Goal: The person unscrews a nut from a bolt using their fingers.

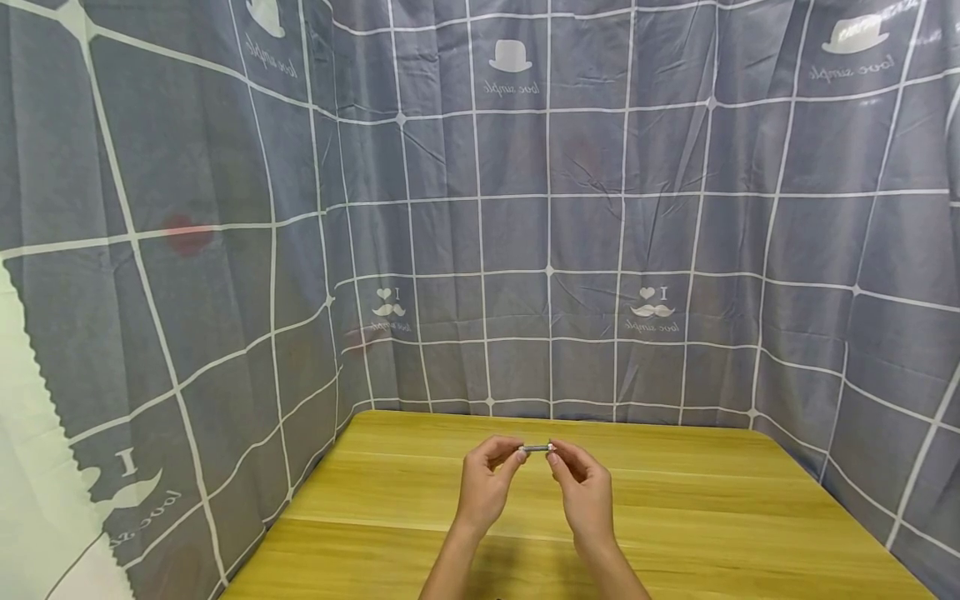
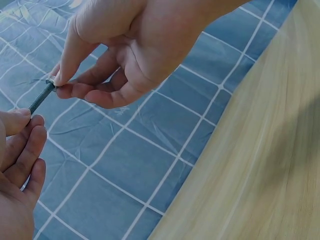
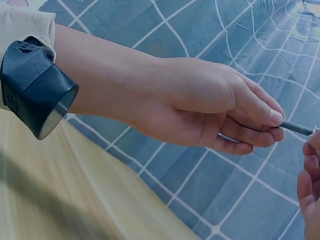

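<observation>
A small grey threaded bolt (image 1: 536, 448) is held nearly level between both hands above the table. My left hand (image 1: 483, 487) pinches one end between thumb and fingertips. At the other end my right hand (image 1: 588, 492) pinches with thumb and fingers. The left wrist view shows the thread of the bolt (image 2: 41, 97), with a wider shiny part at the right fingertips; whether that is a head or a nut I cannot tell. In the right wrist view the left hand (image 3: 220, 107) covers its end of the bolt (image 3: 297, 128), and the right hand (image 3: 311, 185) is partly cut off.
A yellow wood-grain table (image 1: 420, 467) lies under the hands. Grey curtains (image 1: 585, 233) with white grid lines hang behind it and at both sides. A black device (image 3: 37, 82) is strapped on the left wrist. Pale cloth (image 1: 30, 467) hangs at far left.
</observation>
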A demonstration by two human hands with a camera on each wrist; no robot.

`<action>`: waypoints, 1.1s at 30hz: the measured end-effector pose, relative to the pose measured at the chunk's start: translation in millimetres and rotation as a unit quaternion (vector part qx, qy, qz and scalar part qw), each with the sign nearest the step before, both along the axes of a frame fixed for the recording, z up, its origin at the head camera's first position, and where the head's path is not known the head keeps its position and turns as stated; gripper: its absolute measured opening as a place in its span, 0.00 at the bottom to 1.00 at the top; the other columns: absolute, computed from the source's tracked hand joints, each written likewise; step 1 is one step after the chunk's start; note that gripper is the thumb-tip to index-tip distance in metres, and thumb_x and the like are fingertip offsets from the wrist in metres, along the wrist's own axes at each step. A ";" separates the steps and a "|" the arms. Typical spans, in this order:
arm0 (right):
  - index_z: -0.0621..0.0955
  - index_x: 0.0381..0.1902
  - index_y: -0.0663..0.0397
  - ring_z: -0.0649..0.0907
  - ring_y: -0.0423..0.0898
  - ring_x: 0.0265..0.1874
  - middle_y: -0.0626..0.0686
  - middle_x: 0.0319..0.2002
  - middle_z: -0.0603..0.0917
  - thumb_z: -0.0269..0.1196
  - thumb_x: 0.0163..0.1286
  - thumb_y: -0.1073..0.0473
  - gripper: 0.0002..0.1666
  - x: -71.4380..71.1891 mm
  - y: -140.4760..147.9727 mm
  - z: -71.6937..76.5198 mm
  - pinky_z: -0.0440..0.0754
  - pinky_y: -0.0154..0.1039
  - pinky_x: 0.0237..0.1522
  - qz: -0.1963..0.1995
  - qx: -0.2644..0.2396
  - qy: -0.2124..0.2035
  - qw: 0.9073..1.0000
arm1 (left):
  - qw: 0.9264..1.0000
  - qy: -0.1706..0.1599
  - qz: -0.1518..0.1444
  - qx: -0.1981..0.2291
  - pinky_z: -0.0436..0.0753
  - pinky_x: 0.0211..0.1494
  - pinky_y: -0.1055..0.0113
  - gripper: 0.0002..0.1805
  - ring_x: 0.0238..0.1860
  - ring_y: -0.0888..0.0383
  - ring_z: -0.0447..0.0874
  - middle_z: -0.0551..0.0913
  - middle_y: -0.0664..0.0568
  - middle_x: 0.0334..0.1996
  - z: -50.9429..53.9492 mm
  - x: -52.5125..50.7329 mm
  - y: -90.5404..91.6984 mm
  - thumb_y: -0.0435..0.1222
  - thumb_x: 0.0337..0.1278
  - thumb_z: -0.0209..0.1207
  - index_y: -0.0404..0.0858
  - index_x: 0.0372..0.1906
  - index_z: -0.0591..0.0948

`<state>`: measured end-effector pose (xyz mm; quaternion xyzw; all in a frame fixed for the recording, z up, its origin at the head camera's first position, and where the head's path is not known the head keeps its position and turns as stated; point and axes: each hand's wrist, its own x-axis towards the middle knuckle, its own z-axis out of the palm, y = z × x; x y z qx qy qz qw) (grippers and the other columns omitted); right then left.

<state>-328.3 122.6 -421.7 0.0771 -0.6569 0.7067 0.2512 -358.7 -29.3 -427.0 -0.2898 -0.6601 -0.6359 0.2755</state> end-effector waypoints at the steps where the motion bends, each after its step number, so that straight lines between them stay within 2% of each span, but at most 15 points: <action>1: 0.85 0.54 0.66 0.85 0.42 0.44 0.61 0.47 0.87 0.65 0.75 0.66 0.13 0.5 -0.1 0.3 0.82 0.32 0.45 0.003 -0.001 0.001 1.000 | 1.000 0.005 0.002 0.000 0.85 0.52 0.61 0.04 0.40 0.51 0.90 0.90 0.45 0.38 -0.2 -0.1 0.0 0.27 0.67 0.65 0.31 0.44 0.86; 5: 0.86 0.53 0.65 0.85 0.41 0.43 0.59 0.47 0.88 0.68 0.74 0.63 0.14 0.7 -0.3 0.6 0.82 0.31 0.45 0.002 -0.005 0.004 1.000 | 1.000 0.016 0.002 0.001 0.85 0.52 0.61 0.04 0.40 0.49 0.90 0.89 0.44 0.38 -0.5 -0.9 -0.2 0.27 0.67 0.65 0.31 0.44 0.86; 10: 0.87 0.51 0.66 0.85 0.41 0.43 0.59 0.47 0.88 0.68 0.73 0.64 0.13 -0.8 -0.2 -0.6 0.81 0.30 0.45 -0.007 -0.008 0.011 1.000 | 1.000 -0.013 -0.007 0.005 0.85 0.53 0.61 0.05 0.41 0.48 0.90 0.90 0.45 0.39 0.0 -1.0 -0.5 0.29 0.66 0.66 0.33 0.44 0.86; 14: 0.85 0.55 0.66 0.84 0.41 0.47 0.61 0.51 0.87 0.67 0.73 0.66 0.15 0.6 -0.4 0.6 0.81 0.29 0.49 0.005 -0.013 0.008 1.000 | 1.000 -0.018 -0.006 0.012 0.85 0.53 0.61 0.05 0.41 0.46 0.90 0.90 0.44 0.38 0.6 0.6 0.0 0.27 0.66 0.66 0.33 0.44 0.86; 17: 0.84 0.56 0.65 0.84 0.42 0.45 0.60 0.50 0.87 0.67 0.74 0.64 0.16 1.0 -0.6 1.5 0.81 0.31 0.47 0.009 -0.014 -0.001 1.000 | 1.000 -0.021 -0.004 0.012 0.85 0.53 0.61 0.05 0.41 0.45 0.90 0.90 0.45 0.38 0.4 0.7 0.2 0.27 0.65 0.66 0.33 0.44 0.86; 21: 0.85 0.52 0.67 0.84 0.43 0.39 0.60 0.46 0.87 0.68 0.74 0.63 0.14 -1.4 -0.2 -1.0 0.82 0.32 0.42 0.007 -0.014 -0.002 1.000 | 1.000 -0.029 -0.004 0.005 0.85 0.53 0.61 0.04 0.41 0.47 0.90 0.90 0.47 0.38 -0.7 -0.5 -0.4 0.28 0.66 0.66 0.34 0.43 0.87; 25: 0.85 0.50 0.70 0.85 0.42 0.41 0.62 0.47 0.86 0.67 0.73 0.68 0.12 -1.8 0.2 -1.7 0.82 0.32 0.44 0.016 -0.020 0.013 1.000 | 1.000 -0.024 -0.004 -0.001 0.84 0.54 0.61 0.04 0.41 0.48 0.90 0.90 0.47 0.39 -0.9 -0.8 -1.0 0.29 0.67 0.66 0.35 0.44 0.87; 29: 0.83 0.55 0.69 0.85 0.43 0.47 0.63 0.53 0.84 0.67 0.72 0.70 0.16 -0.2 0.4 0.5 0.81 0.32 0.50 0.025 -0.020 0.016 0.999 | 1.000 -0.023 -0.001 -0.004 0.84 0.54 0.61 0.04 0.41 0.48 0.90 0.90 0.46 0.39 -1.1 -0.6 -1.2 0.29 0.67 0.66 0.34 0.44 0.86; 33: 0.80 0.62 0.65 0.85 0.43 0.46 0.62 0.55 0.83 0.67 0.74 0.64 0.21 0.1 0.6 1.8 0.82 0.32 0.49 0.022 -0.017 0.001 1.000 | 1.000 -0.027 -0.004 0.001 0.85 0.53 0.61 0.05 0.41 0.48 0.90 0.90 0.46 0.39 -1.7 -0.2 -0.4 0.29 0.67 0.66 0.34 0.44 0.86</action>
